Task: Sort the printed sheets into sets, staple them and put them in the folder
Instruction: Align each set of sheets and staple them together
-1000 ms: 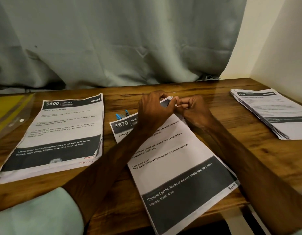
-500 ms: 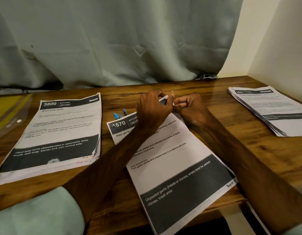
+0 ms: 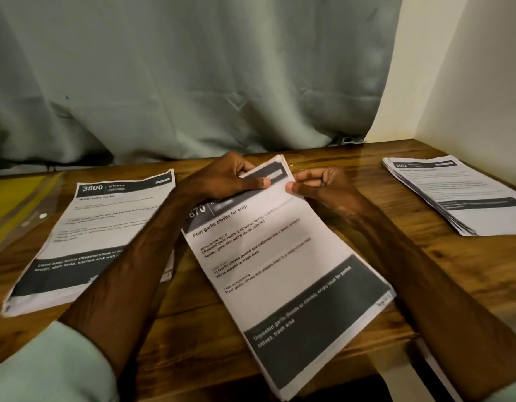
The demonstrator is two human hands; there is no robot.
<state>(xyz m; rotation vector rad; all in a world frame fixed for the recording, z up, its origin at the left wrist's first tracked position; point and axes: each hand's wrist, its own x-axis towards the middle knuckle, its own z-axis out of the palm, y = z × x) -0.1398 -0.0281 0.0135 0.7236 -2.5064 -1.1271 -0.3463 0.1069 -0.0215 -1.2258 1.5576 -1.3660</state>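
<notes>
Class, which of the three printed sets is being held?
The middle garlic-cloves set: left hand and right hand pinch its far end; the 3800 set and far-right set lie unheld.

Looks like a home room, one corner used as a desk. Wooden table (image 3: 367, 256) against a grey-green curtain (image 3: 193, 82); plain cream wall (image 3: 468, 68) at right. Dim warm light. Printed sheets (image 3: 106, 227) in stacks, yellow plastic folder (image 3: 16, 210) at the table's left end.

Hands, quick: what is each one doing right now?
Left hand: grips the top corner of the garlic sheets.
Right hand: fingers curled, pinching the same corner's edge.
</notes>
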